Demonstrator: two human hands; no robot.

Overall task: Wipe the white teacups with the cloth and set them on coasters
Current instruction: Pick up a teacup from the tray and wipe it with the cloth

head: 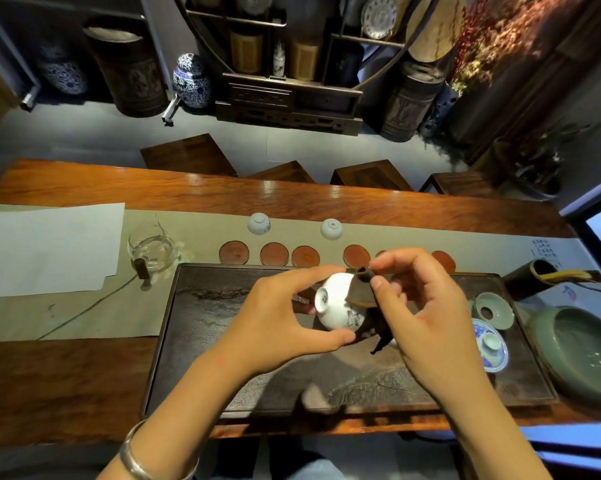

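My left hand [278, 317] holds a white teacup [335, 299] on its side above the dark tea tray [202, 341], foot ring pointing left. My right hand [427, 313] pinches a dark brown cloth [363, 296] against the cup's rim side; the cloth hangs down below it. Two more white teacups [258, 223] [331, 229] stand upside down on the beige runner beyond a row of several round reddish coasters [274, 253]. All visible coasters are bare; my right hand hides part of the row.
A glass pitcher [152, 249] and white paper [49, 247] lie at the left. At the right are a celadon lid [494, 310], a blue-and-white saucer [492, 346], a green basin [583, 351] and a bamboo tool holder [534, 275]. Wooden stools stand beyond the table.
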